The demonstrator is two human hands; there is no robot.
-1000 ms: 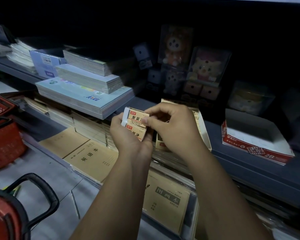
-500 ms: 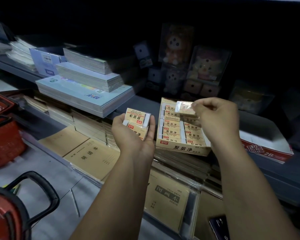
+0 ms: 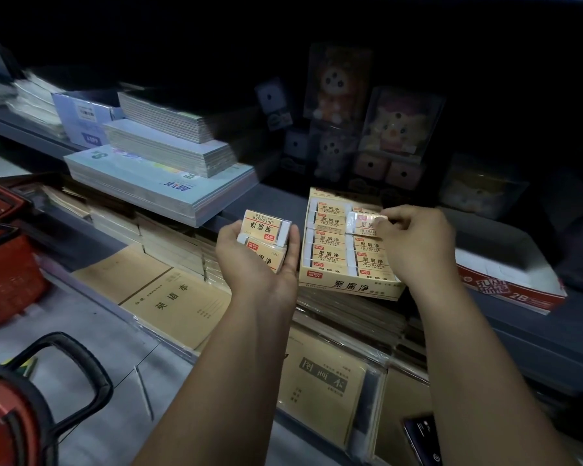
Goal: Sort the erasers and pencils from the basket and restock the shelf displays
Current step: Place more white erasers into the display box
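"What's in the left hand [image 3: 260,264]?"

"Two wrapped erasers [image 3: 265,230], stacked one on the other in the upturned palm, with the fingers curled up round their sides. The hand is just left of the eraser display box [image 3: 350,284]."

"And the right hand [image 3: 418,243]?"

"It pinches a single eraser [image 3: 364,223] between thumb and fingertips, low over the upper rows of the display box. I can't tell whether it touches the ones beneath."

"Where does that box sit?"

"On the grey shelf [image 3: 270,200], at its front edge. It's nearly full, with the erasers lying label-up in two columns. To its right, a little apart, is a red-and-white carton marked 2B [image 3: 512,287]."

"Anything else around?"

"Stacks of notebooks [image 3: 162,186] are on the same shelf to the left, and packaged plush toys [image 3: 337,85] stand in the dark at the back. Below, brown exercise books [image 3: 179,304] lie flat. A red basket [image 3: 7,274] stands at the far left. A second basket [image 3: 0,415], with a black handle, is in the near left corner."
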